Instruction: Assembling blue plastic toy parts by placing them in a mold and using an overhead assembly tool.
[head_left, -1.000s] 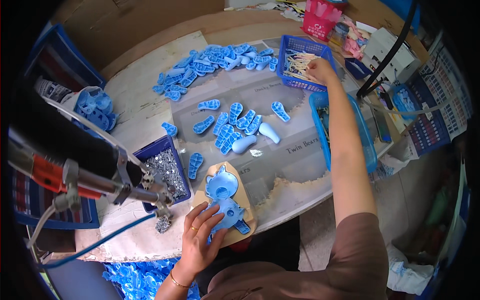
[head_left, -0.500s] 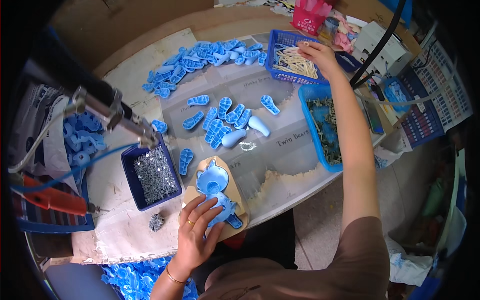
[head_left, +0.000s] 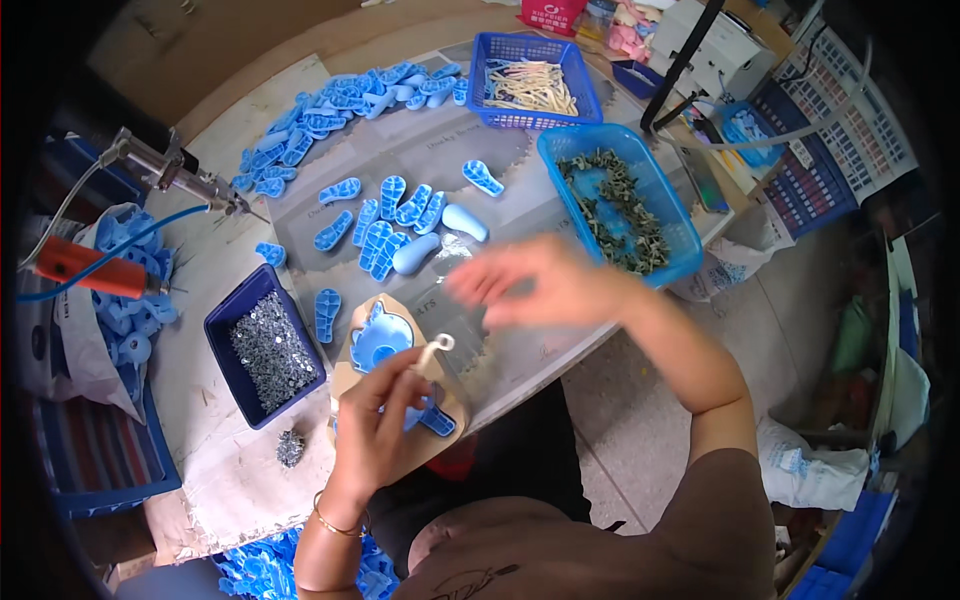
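Observation:
A blue hollow bear-shaped shell (head_left: pixel 385 330) lies in a tan holder (head_left: pixel 350 370) at the table's near edge. Over its lower part, my left hand (head_left: pixel 375 415) pinches a cream strip with a ring-shaped end (head_left: pixel 443 343). My right hand (head_left: pixel 535 285) is in the air to the right of the holder. It is blurred, its fingers stretched and apart, and nothing shows in them. A blue limb piece (head_left: pixel 436 418) juts from the holder's lower right. Part of the shell is hidden under my left hand.
Several blue limb pieces (head_left: pixel 378 250) lie mid-table, with a heap of them (head_left: pixel 350 105) behind. A navy bin of screws (head_left: pixel 268 350) stands left, below a hanging screwdriver (head_left: pixel 195 180). Behind are a basket of cream strips (head_left: pixel 585 85) and a blue tray (head_left: pixel 682 235) of dark greenish pieces.
My right hand has come back from the basket toward the holder. My left hand has lifted off the shell and now holds a cream strip. The whole view has shifted.

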